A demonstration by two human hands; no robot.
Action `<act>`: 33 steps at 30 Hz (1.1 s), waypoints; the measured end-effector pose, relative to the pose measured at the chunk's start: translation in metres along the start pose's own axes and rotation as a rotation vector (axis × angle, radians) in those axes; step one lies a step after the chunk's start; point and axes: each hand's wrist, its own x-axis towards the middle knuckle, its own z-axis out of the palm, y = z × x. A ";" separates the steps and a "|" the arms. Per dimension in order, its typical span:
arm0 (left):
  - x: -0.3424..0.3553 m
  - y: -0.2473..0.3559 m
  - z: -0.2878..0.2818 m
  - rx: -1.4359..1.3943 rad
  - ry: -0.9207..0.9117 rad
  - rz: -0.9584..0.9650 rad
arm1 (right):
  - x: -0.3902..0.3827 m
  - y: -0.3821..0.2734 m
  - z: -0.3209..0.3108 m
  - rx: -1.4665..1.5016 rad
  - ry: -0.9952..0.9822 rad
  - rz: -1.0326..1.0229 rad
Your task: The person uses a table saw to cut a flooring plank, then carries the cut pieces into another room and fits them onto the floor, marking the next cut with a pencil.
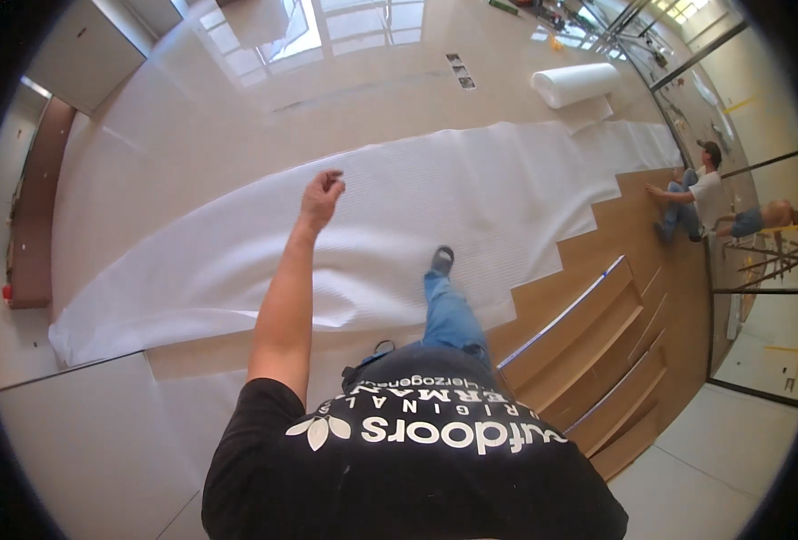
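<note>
My left hand (320, 200) is raised over the white foam underlay sheet (435, 189) and touches nothing. Its fingers are half curled, a small gap shows between the fingertips, and I see nothing held in them. My right hand and forearm are out of the picture. The sheet lies spread across the glossy tiled floor, with ripples and folds near my foot (442, 261), which stands on it in a dark shoe. Wood-coloured floor planks (543, 270) meet the sheet in a stepped edge to my right. Several loose planks (588, 346) lie stacked on them.
A white underlay roll (574, 85) rests at the far right. A person (696, 193) sits on the planks by the glass partition; another person (763, 219) bends near a wooden stool (771, 261) behind it. Floor sockets (460, 71) lie ahead. A brown cabinet (39, 207) stands left.
</note>
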 end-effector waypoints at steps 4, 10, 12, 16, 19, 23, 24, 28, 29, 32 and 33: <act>0.088 -0.040 0.033 0.278 0.038 -0.163 | 0.136 -0.071 -0.105 -0.405 -0.083 -0.281; -0.050 -0.153 -0.032 0.793 -0.375 -0.843 | 0.398 -0.392 -0.339 0.081 0.188 -0.531; -0.121 -0.108 0.008 0.475 -0.330 -1.409 | 0.406 -0.502 -0.407 -0.040 0.204 -0.522; -0.054 -0.086 0.038 0.342 -0.454 -1.500 | 0.460 -0.729 -0.505 0.133 0.191 -0.581; 0.058 -0.101 0.046 0.319 -0.495 -1.464 | 0.500 -0.854 -0.519 0.121 0.077 -0.574; 0.351 -0.166 0.096 0.388 -0.621 -1.109 | 0.577 -0.833 -0.583 0.121 0.101 -0.547; 0.388 -0.170 0.019 0.580 -0.556 -1.120 | 0.542 -0.876 -0.497 -0.013 -0.031 -0.455; 0.825 -0.121 -0.046 0.230 0.305 -0.545 | 0.559 -0.936 -0.528 -0.447 -0.416 -0.425; 0.898 -0.088 -0.049 0.111 0.390 -0.398 | 0.544 -0.948 -0.544 -0.381 -0.407 -0.174; 1.160 0.019 -0.037 -0.273 0.343 -0.057 | 0.620 -0.945 -0.609 -0.020 -0.042 -0.117; 1.208 0.035 -0.057 -0.330 0.358 -0.014 | 0.641 -0.991 -0.608 -0.049 -0.062 -0.095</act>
